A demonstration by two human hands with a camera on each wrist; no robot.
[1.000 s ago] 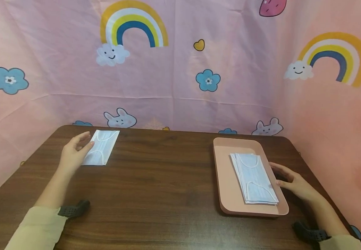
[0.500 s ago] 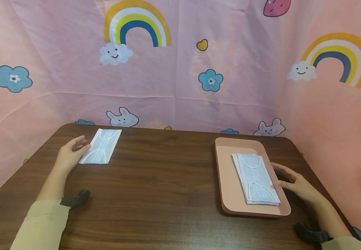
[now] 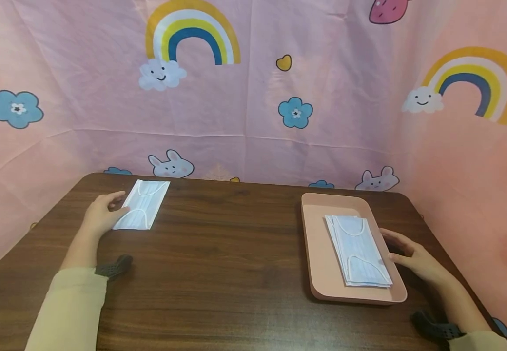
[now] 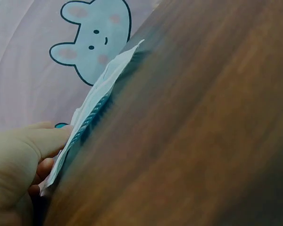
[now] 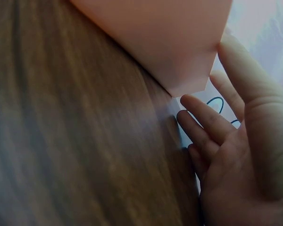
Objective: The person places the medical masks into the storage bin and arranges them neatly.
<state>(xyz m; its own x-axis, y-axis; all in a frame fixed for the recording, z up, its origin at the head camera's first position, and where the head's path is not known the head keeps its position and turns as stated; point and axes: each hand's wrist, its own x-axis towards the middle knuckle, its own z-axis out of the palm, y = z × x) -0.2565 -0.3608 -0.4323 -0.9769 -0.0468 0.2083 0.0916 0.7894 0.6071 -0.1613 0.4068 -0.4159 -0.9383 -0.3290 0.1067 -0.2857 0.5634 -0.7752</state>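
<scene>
A pale blue pleated face mask (image 3: 144,204) with white ear loops lies flat at the table's far left. My left hand (image 3: 100,214) is at its left edge, thumb touching the mask and fingers loosely bent beyond it. In the left wrist view, the thumb tip meets the mask (image 4: 96,99), which sits slightly raised above its shadow. On the right, a pink tray (image 3: 319,253) holds several stacked face masks (image 3: 360,251). My right hand (image 3: 418,256) rests against the tray's right side with its fingers spread. In the right wrist view, the thumb touches the tray wall (image 5: 174,42).
The dark brown wooden table (image 3: 218,273) spreads between the mask and the tray. A pink and lilac printed cloth (image 3: 253,87) hangs behind it and on both sides. Each wrist wears a black band (image 3: 115,267).
My left hand has drawn back a little to the left, uncovering more of the lone mask's edge, then moved slightly right again. The right hand and tray stay put; the view shifts slightly.
</scene>
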